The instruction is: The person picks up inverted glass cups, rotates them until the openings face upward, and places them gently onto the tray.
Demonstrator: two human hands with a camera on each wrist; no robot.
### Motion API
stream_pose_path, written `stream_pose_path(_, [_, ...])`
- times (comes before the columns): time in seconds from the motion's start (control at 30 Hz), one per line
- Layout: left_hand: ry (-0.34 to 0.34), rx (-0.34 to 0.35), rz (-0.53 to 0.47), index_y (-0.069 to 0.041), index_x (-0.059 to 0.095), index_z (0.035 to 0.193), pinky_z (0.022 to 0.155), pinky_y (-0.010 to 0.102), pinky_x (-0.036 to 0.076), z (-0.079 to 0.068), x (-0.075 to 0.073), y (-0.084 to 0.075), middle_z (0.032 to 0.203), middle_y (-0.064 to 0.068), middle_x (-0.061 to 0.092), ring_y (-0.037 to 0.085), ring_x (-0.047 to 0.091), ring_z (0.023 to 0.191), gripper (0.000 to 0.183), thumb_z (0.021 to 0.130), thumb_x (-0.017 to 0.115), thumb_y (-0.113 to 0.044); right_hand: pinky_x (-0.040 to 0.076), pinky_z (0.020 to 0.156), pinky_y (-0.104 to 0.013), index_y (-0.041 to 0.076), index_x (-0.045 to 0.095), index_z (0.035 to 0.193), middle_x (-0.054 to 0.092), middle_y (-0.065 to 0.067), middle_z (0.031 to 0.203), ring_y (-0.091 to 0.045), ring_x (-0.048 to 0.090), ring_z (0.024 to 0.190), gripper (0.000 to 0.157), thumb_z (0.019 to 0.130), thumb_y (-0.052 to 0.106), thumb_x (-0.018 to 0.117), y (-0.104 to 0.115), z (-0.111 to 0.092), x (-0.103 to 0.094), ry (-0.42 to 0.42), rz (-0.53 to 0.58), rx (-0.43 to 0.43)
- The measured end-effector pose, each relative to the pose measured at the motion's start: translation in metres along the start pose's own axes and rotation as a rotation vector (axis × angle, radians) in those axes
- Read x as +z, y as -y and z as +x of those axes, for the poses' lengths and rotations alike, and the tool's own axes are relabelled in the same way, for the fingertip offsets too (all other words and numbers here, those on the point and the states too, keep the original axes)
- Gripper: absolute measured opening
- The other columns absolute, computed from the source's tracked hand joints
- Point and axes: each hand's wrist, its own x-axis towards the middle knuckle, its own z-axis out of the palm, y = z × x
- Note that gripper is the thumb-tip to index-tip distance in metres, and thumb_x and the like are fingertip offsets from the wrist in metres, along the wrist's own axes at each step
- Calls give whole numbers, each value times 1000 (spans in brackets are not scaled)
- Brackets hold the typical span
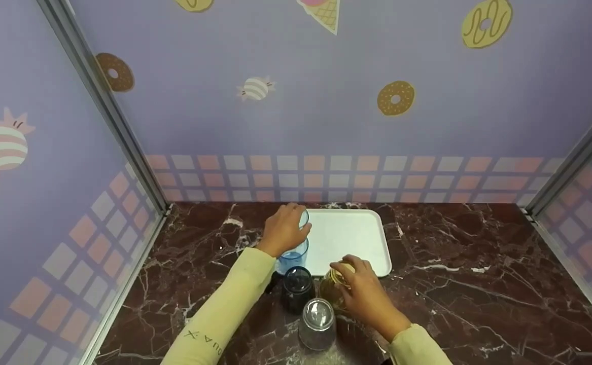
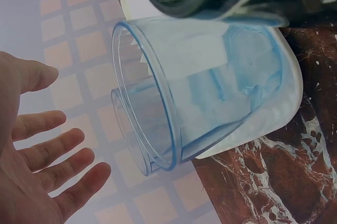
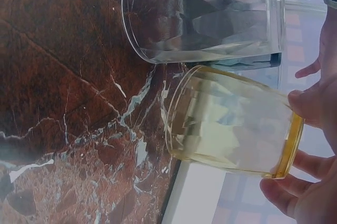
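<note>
My left hand (image 1: pixel 284 230) is above the left side of a white tray (image 1: pixel 349 243), near two blue clear cups. In the left wrist view its fingers are spread and hold nothing, apart from the rim of the nearer blue cup (image 2: pixel 210 92). That cup stands upright on the tray; the other blue cup (image 1: pixel 304 218) is behind it, partly hidden by the hand. My right hand (image 1: pixel 369 294) grips an upside-down yellow cup (image 3: pixel 231 124) by its base, thumb on one side and fingers on the other. The yellow cup is at the tray's near edge.
A dark cup (image 1: pixel 298 291) stands upside down left of the yellow one. Closer to me is a clear cup (image 1: pixel 318 327), also upside down. Dark red marble tabletop (image 1: pixel 453 294) surrounds the tray. Patterned walls (image 1: pixel 326 126) enclose the back and both sides.
</note>
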Motion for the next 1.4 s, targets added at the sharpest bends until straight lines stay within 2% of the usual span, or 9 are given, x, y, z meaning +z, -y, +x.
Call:
stream_pose_path(0.23, [-8, 44, -1, -7, 61, 124, 82, 49, 56, -8, -2, -5, 126, 14, 61, 31, 59, 116, 41, 92, 63, -32, 49, 91, -48, 14, 65, 120, 57, -14, 119, -33, 55, 108, 42, 80, 12, 77, -2, 3, -5, -67, 4, -18])
stream_pose_path(0.43, [-8, 80, 14, -9, 61, 126, 79, 47, 56, -15, -1, -10, 123, 10, 63, 29, 62, 108, 42, 93, 62, -34, 50, 89, -47, 12, 64, 120, 56, -16, 119, -34, 54, 108, 42, 80, 11, 77, -2, 2, -6, -104, 6, 2])
stream_pose_path(0.77, [-5, 120, 12, -13, 62, 126, 83, 45, 55, -22, 0, -14, 121, 7, 65, 26, 63, 108, 41, 92, 63, -35, 50, 89, -49, 11, 64, 122, 55, -19, 121, -36, 54, 109, 42, 82, 10, 75, -4, 4, -9, -147, 34, 45])
stream_pose_path(1.0, [60, 161, -27, -15, 61, 127, 88, 44, 54, -27, -2, -19, 123, 6, 65, 25, 62, 112, 41, 91, 63, -35, 51, 86, -50, 10, 64, 122, 55, -19, 121, -37, 53, 107, 41, 83, 9, 74, -6, 6, -11, -205, 48, 75])
stream_pose_path(1.13, [91, 178, -43, -16, 61, 128, 89, 45, 53, -28, -2, -20, 124, 5, 65, 25, 62, 113, 43, 90, 64, -35, 50, 88, -50, 9, 64, 123, 54, -19, 121, -37, 53, 108, 41, 83, 9, 74, -6, 7, -13, -236, 59, 83])
stream_pose_path(1.4, [216, 229, -55, -19, 54, 137, 97, 45, 50, -32, -2, -19, 135, 4, 58, 23, 56, 124, 53, 89, 65, -39, 50, 91, -50, 9, 63, 124, 53, -21, 123, -38, 51, 114, 43, 82, 7, 74, -5, 10, -14, -289, 70, 86])
